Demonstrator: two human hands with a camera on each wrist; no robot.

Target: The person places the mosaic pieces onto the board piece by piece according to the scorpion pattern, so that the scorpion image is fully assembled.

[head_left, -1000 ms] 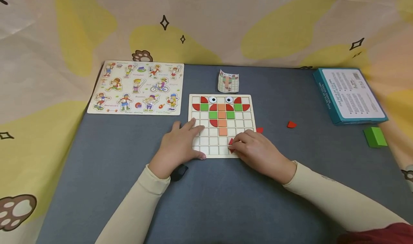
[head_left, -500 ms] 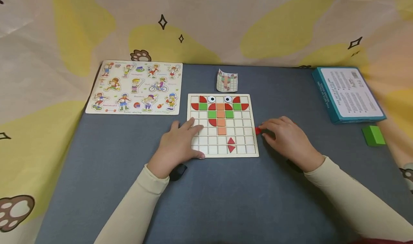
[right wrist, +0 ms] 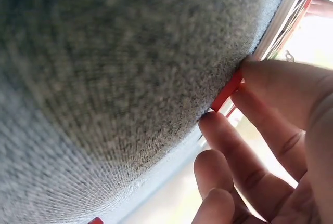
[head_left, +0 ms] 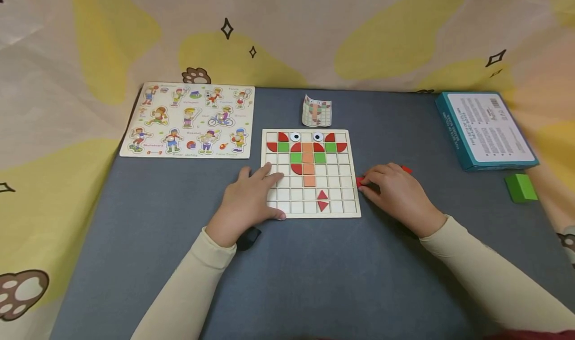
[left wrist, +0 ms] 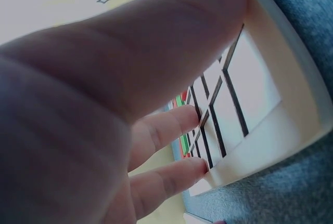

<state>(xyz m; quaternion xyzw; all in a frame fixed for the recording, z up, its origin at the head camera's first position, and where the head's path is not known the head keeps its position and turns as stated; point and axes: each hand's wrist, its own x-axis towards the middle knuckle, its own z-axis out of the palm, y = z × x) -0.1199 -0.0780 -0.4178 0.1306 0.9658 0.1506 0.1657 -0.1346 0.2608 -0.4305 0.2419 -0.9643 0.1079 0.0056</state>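
A square wooden grid board [head_left: 340, 170] lies on the table, with red, green and orange tiles and two eye tiles in its upper cells. Two red triangle tiles [head_left: 322, 200] sit lower on it. My left hand [head_left: 247, 205] rests on the board's left side with fingers spread; the left wrist view shows thumb and fingertips on its frame and cells. Just off the right edge, my right hand [head_left: 400, 195] pinches a small red tile [right wrist: 227, 92] between thumb and fingers, low at the cloth. The fingers partly hide its shape. Another red tile [head_left: 407, 170] lies partly behind that hand.
A small patterned card [head_left: 317, 111] stands behind the board. At the back left lies a picture puzzle board [head_left: 175, 120] with sports figures. A teal box [head_left: 487, 130] and a green block [head_left: 521, 188] are at the right, near the patterned cloth backdrop [head_left: 287, 35].
My right hand has left the two red triangles and moved right, off the board, to the red tile beside its edge. Its fingers now pinch that tile. The left hand stays in place.
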